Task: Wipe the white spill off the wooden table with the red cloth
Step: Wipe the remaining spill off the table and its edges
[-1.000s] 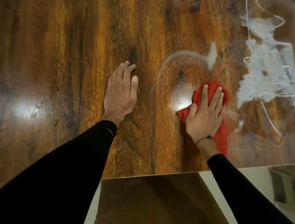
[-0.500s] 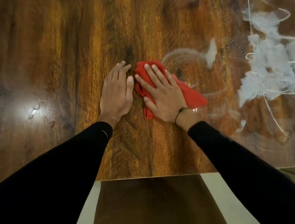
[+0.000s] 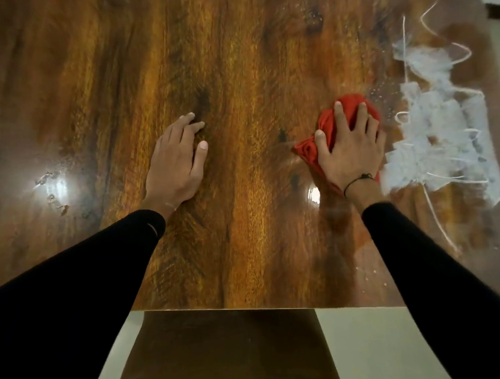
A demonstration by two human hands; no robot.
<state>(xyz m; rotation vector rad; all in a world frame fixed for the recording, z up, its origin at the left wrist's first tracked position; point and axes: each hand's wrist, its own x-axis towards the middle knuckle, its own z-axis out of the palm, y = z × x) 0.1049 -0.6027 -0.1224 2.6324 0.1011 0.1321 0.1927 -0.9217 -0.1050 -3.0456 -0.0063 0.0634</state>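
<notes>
My right hand presses flat on the bunched red cloth, fingers spread over it, on the glossy wooden table. The cloth's right edge touches the left border of the white spill, a smeared patch with thin white streaks running up and down near the table's right end. My left hand lies palm down on bare wood to the left, fingers together, holding nothing.
The table's near edge runs across the lower frame, with a dark wooden panel and pale floor below it. The right table edge sits just past the spill. A lamp glare shines at the left.
My right hand has swept the cloth from beside the left hand rightward to the spill's edge. The curved white smear in the middle is gone. The left hand has stayed put.
</notes>
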